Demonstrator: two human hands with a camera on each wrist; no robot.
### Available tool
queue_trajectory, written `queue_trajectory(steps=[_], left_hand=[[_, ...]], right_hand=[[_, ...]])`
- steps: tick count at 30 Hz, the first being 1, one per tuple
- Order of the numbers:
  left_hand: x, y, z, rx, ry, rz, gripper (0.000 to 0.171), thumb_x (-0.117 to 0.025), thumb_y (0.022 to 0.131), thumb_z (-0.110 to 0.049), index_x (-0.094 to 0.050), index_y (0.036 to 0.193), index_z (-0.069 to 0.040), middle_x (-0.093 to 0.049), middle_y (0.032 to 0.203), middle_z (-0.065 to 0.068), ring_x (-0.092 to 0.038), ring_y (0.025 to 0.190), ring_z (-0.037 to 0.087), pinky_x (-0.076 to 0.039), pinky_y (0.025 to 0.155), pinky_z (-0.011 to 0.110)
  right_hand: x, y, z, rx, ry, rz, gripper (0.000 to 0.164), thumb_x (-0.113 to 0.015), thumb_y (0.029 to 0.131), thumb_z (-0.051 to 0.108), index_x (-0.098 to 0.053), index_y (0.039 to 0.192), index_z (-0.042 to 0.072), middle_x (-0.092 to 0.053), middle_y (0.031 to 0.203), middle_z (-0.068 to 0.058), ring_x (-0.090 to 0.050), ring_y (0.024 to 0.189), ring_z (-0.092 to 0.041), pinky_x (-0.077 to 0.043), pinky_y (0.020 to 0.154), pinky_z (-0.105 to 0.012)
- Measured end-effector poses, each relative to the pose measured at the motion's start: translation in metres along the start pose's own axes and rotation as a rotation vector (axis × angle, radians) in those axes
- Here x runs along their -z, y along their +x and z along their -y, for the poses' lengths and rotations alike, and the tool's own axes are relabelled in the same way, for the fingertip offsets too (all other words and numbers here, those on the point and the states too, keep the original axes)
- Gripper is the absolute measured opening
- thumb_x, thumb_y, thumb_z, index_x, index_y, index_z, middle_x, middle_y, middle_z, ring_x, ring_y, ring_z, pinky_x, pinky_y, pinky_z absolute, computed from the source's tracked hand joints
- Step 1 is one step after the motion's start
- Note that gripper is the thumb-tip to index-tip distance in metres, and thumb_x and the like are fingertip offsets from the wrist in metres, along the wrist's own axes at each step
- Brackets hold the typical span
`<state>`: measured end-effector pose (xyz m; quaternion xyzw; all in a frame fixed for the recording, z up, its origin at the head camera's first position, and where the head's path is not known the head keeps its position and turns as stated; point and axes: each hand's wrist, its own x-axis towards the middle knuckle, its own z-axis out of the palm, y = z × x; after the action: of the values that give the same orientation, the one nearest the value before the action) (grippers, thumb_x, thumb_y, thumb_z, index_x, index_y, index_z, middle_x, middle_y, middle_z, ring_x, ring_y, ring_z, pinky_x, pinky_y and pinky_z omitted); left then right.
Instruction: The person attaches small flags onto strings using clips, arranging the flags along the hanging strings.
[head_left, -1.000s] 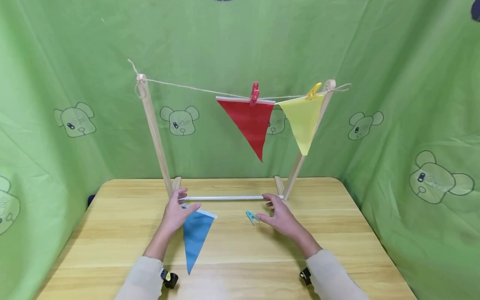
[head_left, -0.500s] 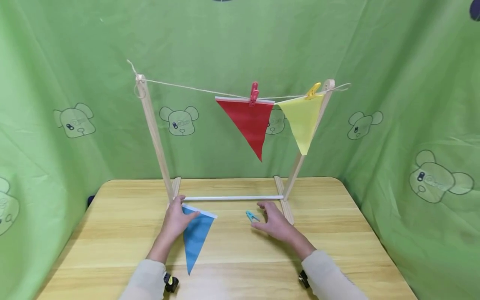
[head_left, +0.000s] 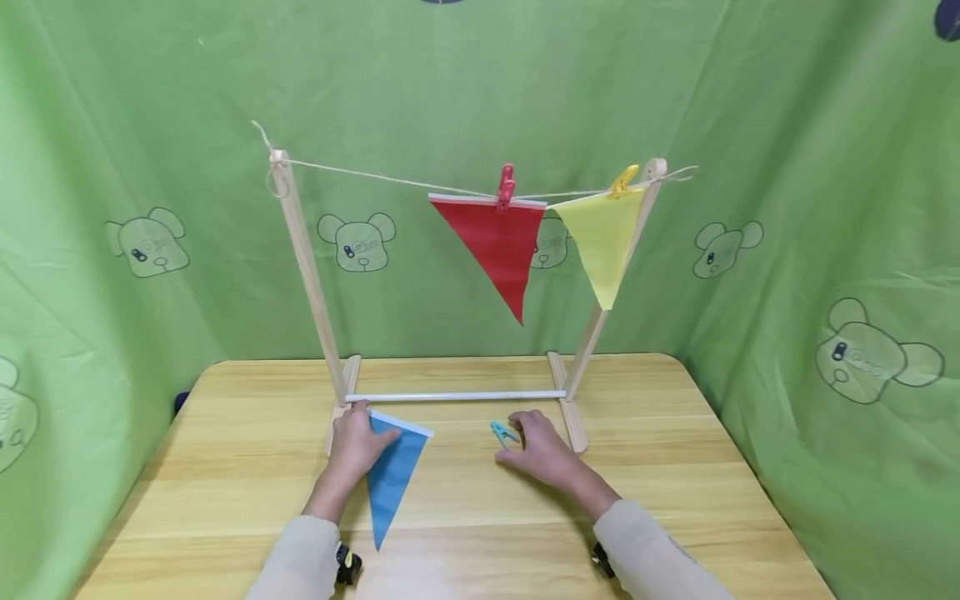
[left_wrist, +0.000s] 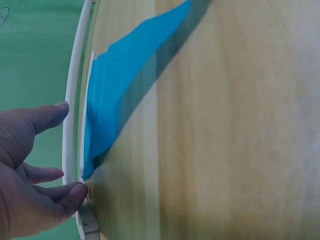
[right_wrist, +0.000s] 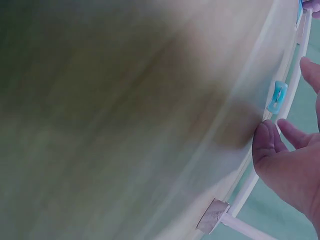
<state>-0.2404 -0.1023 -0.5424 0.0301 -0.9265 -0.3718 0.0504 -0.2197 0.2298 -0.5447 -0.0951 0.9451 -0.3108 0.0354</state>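
Observation:
A blue triangular pennant [head_left: 395, 467] with a white top band lies on the table. My left hand [head_left: 354, 442] is at its upper left corner, the thumb spread from the fingers and overlapping the pennant in the head view. In the left wrist view the fingertips [left_wrist: 75, 195] are right at the band's end, with nothing pinched. A light-blue clothespin [head_left: 503, 434] lies on the table to the right. My right hand [head_left: 546, 450] is beside it, thumb and fingers parted on either side; in the right wrist view the clothespin [right_wrist: 277, 97] shows beyond the fingertips.
Behind the hands stands a wooden frame [head_left: 311, 275] with a white crossbar [head_left: 457, 396] low down. A string [head_left: 375, 173] joins its posts. On it hang a red pennant [head_left: 498, 250] under a red clothespin [head_left: 506, 187] and a yellow pennant [head_left: 600, 242] under a yellow clothespin [head_left: 624, 182].
Both hands have come nearer to the person, away from the crossbar. The right hand has also shifted left, closer around the light-blue clothespin. Pennant and clothespin have stayed in place.

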Motion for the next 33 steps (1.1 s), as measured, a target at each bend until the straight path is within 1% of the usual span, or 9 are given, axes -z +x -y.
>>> queue_trajectory(steps=[3,7,12,15,19,27,30,33], left_hand=[[-0.003,0.002,0.001,-0.001,0.003,0.0,0.078,-0.089,0.08,-0.025,-0.053,0.137,0.014,-0.056,0.133,0.037,-0.054,0.118,0.056,-0.052,0.097,0.06],[-0.006,0.004,0.002,-0.007,0.009,-0.011,0.074,-0.089,0.079,-0.02,-0.054,0.135,0.015,-0.053,0.135,0.04,-0.054,0.118,0.056,-0.051,0.097,0.06],[-0.01,0.007,0.002,0.006,0.005,-0.02,0.07,-0.089,0.08,-0.011,-0.054,0.134,0.016,-0.05,0.134,0.041,-0.055,0.119,0.053,-0.052,0.098,0.059],[-0.012,0.009,0.002,0.029,-0.006,-0.015,0.069,-0.088,0.08,-0.007,-0.053,0.135,0.016,-0.049,0.134,0.041,-0.055,0.12,0.051,-0.053,0.099,0.059],[-0.012,0.009,0.002,0.051,-0.019,-0.009,0.068,-0.087,0.08,-0.004,-0.052,0.135,0.016,-0.046,0.135,0.042,-0.054,0.123,0.052,-0.052,0.102,0.059],[-0.013,0.009,0.002,0.044,-0.091,-0.021,0.064,-0.084,0.078,0.002,-0.052,0.131,0.019,-0.046,0.131,0.043,-0.053,0.123,0.052,-0.05,0.104,0.058],[-0.013,0.009,0.002,0.044,-0.123,-0.027,0.065,-0.083,0.077,0.004,-0.052,0.131,0.02,-0.044,0.133,0.044,-0.052,0.125,0.052,-0.05,0.105,0.058],[-0.013,0.008,0.002,0.052,-0.136,-0.031,0.065,-0.083,0.076,0.006,-0.052,0.132,0.019,-0.042,0.135,0.044,-0.05,0.126,0.052,-0.049,0.107,0.058]], right_hand=[[-0.001,0.0,0.001,-0.009,-0.006,-0.003,0.076,-0.087,0.084,0.036,-0.054,0.138,-0.006,-0.058,0.118,-0.012,-0.054,0.105,-0.022,-0.053,0.094,-0.042],[-0.003,0.002,0.003,-0.024,-0.028,-0.003,0.069,-0.086,0.084,0.036,-0.058,0.133,-0.003,-0.056,0.111,-0.008,-0.05,0.096,-0.019,-0.051,0.085,-0.038],[-0.006,0.003,0.003,-0.032,-0.045,0.005,0.058,-0.085,0.086,0.035,-0.061,0.126,0.001,-0.054,0.108,-0.006,-0.049,0.095,-0.019,-0.05,0.083,-0.036],[-0.007,0.004,0.002,-0.029,-0.057,0.004,0.053,-0.086,0.086,0.034,-0.062,0.122,0.003,-0.054,0.106,-0.005,-0.049,0.094,-0.019,-0.05,0.083,-0.036],[-0.008,0.005,0.002,-0.019,-0.085,-0.004,0.047,-0.085,0.086,0.033,-0.063,0.117,0.005,-0.054,0.104,-0.003,-0.049,0.092,-0.017,-0.049,0.082,-0.034],[-0.006,0.006,0.004,-0.013,-0.094,0.007,0.035,-0.082,0.09,0.025,-0.063,0.11,0.005,-0.053,0.098,-0.003,-0.048,0.084,-0.016,-0.047,0.072,-0.029],[-0.006,0.006,0.004,-0.005,-0.097,0.004,0.031,-0.081,0.091,0.023,-0.063,0.109,0.005,-0.053,0.098,-0.003,-0.048,0.084,-0.016,-0.046,0.072,-0.029],[-0.006,0.006,0.004,-0.001,-0.098,0.002,0.029,-0.08,0.092,0.021,-0.063,0.109,0.005,-0.054,0.098,-0.003,-0.048,0.084,-0.015,-0.047,0.073,-0.029]])
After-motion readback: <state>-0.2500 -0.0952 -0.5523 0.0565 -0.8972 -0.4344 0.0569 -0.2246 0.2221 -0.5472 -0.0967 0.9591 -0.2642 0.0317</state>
